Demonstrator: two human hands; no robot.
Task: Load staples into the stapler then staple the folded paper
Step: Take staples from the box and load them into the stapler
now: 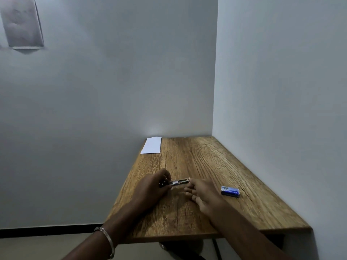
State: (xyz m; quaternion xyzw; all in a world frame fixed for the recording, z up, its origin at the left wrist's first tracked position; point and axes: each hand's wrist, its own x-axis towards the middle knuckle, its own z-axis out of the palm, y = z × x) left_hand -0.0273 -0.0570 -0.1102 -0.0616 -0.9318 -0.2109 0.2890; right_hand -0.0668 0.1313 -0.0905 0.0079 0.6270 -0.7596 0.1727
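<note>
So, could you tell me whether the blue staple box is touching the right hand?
Apart. The head view shows bare wooden table between the blue staple box and the right hand.

Your view is dim and bluish-grey, with a soft bright patch on the wall (155, 128) beyond the bench (206, 162). Faint shadows lie beneath both arms (edges softly blurred). Wide-angle bending tilts the walls outward.

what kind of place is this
Probably a small desk nook in a room corner: a wooden table against bare white walls, with folded paper and a blue staple box.
</note>
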